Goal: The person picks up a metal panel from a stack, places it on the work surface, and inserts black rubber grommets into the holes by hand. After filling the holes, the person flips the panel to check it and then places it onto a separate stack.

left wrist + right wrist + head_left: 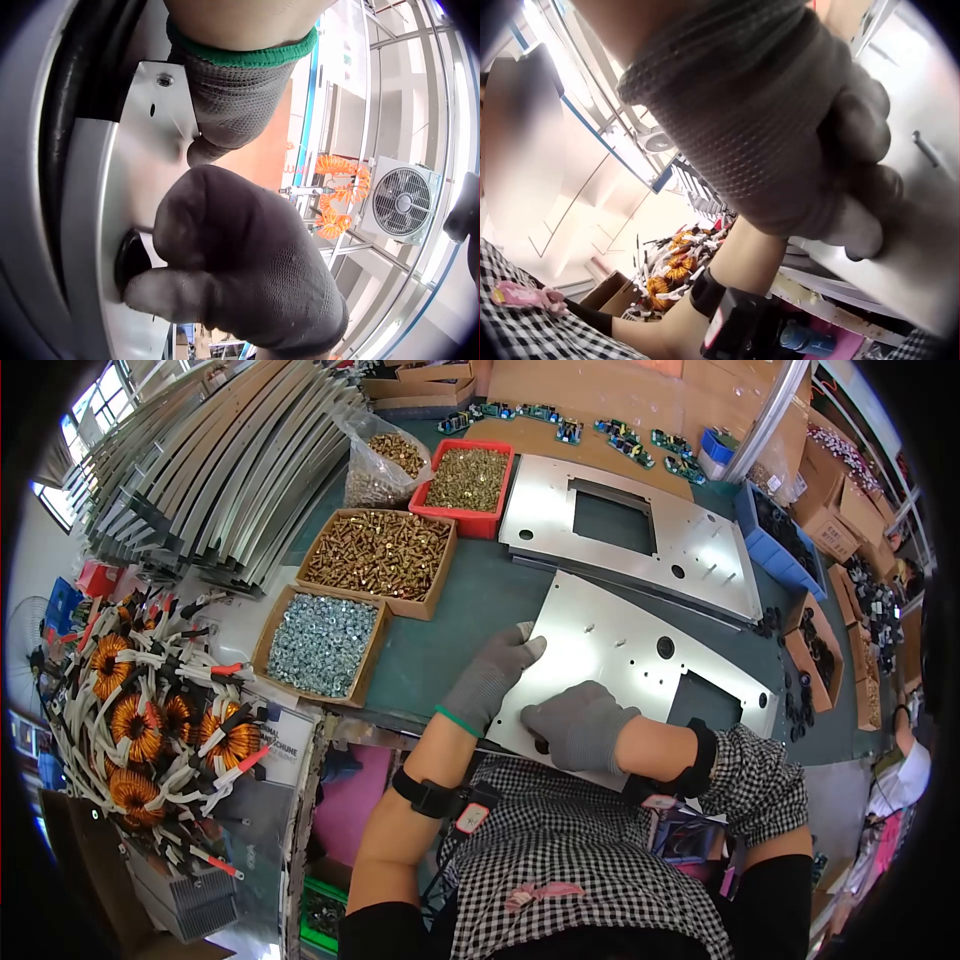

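Note:
A flat silver metal panel with a rectangular cutout, round holes and thin studs lies tilted at the bench's near edge. My left hand, in a grey glove with a green cuff, grips its left edge. Near the panel's front corner, my gloved right hand has curled fingers and its thumb at a black grommet in a hole. That thumb covers most of the grommet in the right wrist view. Just behind lies a second silver panel with a larger cutout.
Left of the panels stand boxes of silver nuts and brass-coloured fasteners, plus a red bin. Wired copper coils pile up at far left. Loose black grommets lie at right, near a blue bin. Circuit boards line the back.

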